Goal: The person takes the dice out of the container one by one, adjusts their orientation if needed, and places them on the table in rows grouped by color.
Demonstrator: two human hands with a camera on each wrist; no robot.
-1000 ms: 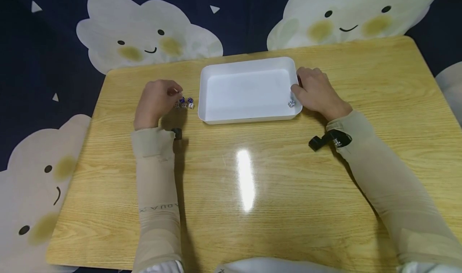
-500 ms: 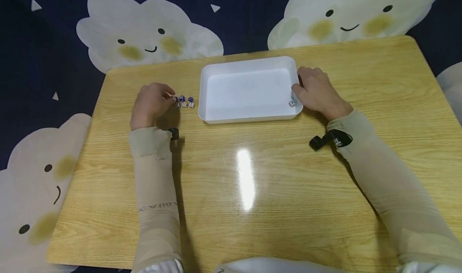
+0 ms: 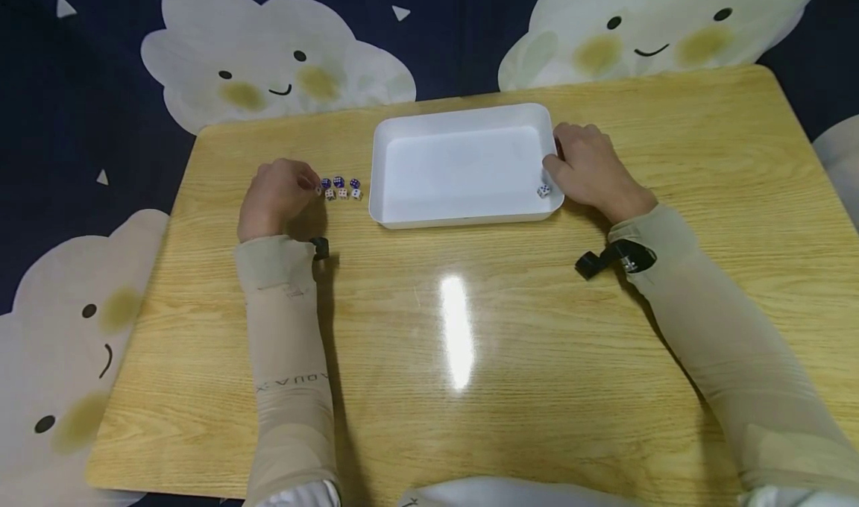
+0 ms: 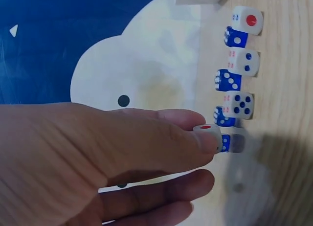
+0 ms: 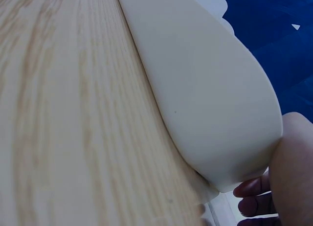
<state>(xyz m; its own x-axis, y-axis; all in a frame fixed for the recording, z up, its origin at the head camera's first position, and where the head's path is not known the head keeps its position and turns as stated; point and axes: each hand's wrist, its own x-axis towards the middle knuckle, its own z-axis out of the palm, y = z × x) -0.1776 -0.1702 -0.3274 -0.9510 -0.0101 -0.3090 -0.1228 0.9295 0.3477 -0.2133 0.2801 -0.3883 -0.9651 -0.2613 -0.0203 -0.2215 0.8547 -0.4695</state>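
My left hand, at the left end of two short rows of dice, pinches a white die between thumb and fingers. Blue dice form the back row. White dice make up the front row, nearer me. In the left wrist view another blue die is partly hidden behind the pinched one. My right hand grips the right end wall of a white rectangular tray, thumb at the rim. One white die lies inside the tray near that thumb.
Everything rests on a wood-grain table, the tray near its back edge. Behind hangs a dark blue cloth with printed clouds. Each wrist carries a black camera mount, such as the right one.
My left hand has shifted left and slightly toward me, uncovering a blue die at the left end of the back row. The right hand and tray stay in place.
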